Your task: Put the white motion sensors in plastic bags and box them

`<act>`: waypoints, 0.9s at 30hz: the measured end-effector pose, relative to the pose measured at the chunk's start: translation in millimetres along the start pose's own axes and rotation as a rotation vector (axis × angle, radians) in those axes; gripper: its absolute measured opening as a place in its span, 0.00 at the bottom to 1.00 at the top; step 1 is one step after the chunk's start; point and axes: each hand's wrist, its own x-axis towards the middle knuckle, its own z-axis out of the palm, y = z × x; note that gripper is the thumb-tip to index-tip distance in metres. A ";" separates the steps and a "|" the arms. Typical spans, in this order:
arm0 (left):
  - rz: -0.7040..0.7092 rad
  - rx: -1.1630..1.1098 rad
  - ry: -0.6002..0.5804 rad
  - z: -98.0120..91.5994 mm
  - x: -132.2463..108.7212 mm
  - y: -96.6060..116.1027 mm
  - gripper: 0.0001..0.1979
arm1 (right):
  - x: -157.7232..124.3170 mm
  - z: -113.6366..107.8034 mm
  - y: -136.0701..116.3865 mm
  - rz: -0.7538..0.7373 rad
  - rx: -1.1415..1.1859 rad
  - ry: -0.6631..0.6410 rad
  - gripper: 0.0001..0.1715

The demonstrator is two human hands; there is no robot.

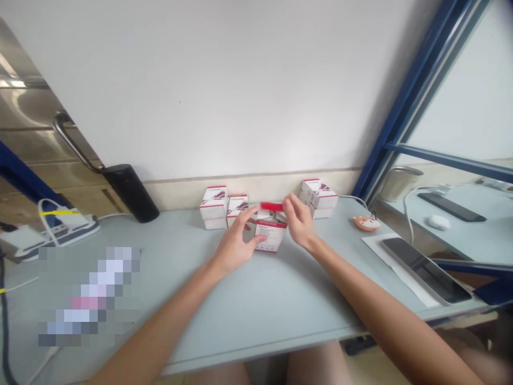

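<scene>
A small white cardboard box (271, 238) with red edging and printed text stands on the table in front of me. Its top is raised, with a red flap (273, 206) sticking up at the back. My left hand (237, 240) grips the box from the left, thumb against the front face and fingers toward the far side. On the right, my right hand (298, 220) is closed with its fingertips at the right end of the red flap. The inside of the box is mostly hidden.
Similar boxes stand behind, in a left stack (214, 208) and a right stack (319, 198). A black cylinder (132, 193) and power strip (60, 235) are left. An orange animal-shaped case (366, 223) and phone (427, 270) lie right, by a blue-framed mirror (449, 160).
</scene>
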 end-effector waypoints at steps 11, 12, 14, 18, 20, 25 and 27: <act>0.324 0.335 -0.029 -3.4 4.5 23.8 0.42 | 3.4 10.5 3.0 0.322 0.283 -0.131 0.15; 0.329 0.349 -0.014 -2.7 4.0 23.2 0.41 | 1.1 14.1 5.4 0.325 0.287 -0.157 0.14; 0.336 0.377 0.017 -2.6 4.0 22.7 0.40 | -2.4 19.4 10.6 0.340 0.288 -0.164 0.15; 0.322 0.365 0.032 -5.3 8.0 23.8 0.38 | -3.2 18.8 13.3 0.255 0.201 -0.048 0.12; 0.334 0.331 0.040 -5.8 9.8 24.0 0.38 | -3.0 14.5 7.2 0.122 0.098 0.098 0.11; 0.331 0.341 0.116 -1.7 9.5 22.4 0.34 | -10.0 9.3 -17.4 -0.285 -0.071 0.024 0.15; 0.264 0.341 0.104 -1.0 9.1 22.3 0.32 | -13.7 11.5 -22.6 -0.374 -0.149 -0.095 0.16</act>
